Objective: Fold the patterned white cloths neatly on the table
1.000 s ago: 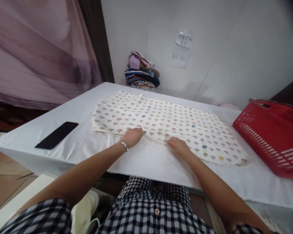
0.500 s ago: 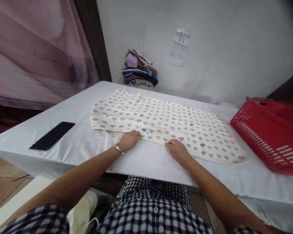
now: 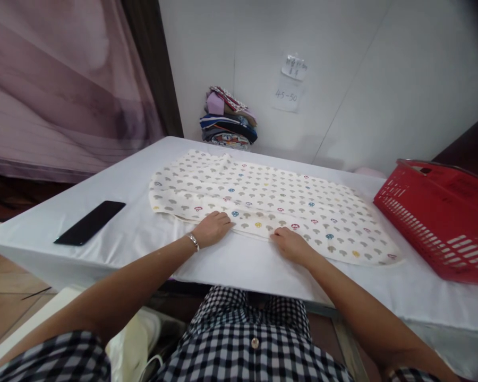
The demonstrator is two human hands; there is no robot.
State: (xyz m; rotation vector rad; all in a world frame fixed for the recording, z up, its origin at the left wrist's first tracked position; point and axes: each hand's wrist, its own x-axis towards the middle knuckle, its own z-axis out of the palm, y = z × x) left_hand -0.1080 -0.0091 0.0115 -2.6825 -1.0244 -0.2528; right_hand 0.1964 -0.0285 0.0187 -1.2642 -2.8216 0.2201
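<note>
A cream cloth [image 3: 271,191] printed with small mushrooms, mostly grey-brown with some red, blue and yellow, lies spread across the white table. It looks like a garment, though its exact kind does not show. My left hand [image 3: 213,228], with a bracelet at the wrist, has its fingers closed on the near edge, left of the middle. Further right, my right hand [image 3: 290,244] pinches the same edge between thumb and fingers. Two layers show along this edge, and low wrinkles run lengthwise above it. The far left part is bunched slightly.
A black phone-like slab [image 3: 90,223] lies on the white-covered table [image 3: 131,172] to the left. At the right stands a red plastic basket [image 3: 434,223]. A stack of folded clothes [image 3: 229,118] sits by the back wall, below paper notes [image 3: 289,85].
The lower layer that stuck out at the left of the near edge now shows less. Both hands keep their hold in nearly the same place. The view has shifted slightly.
</note>
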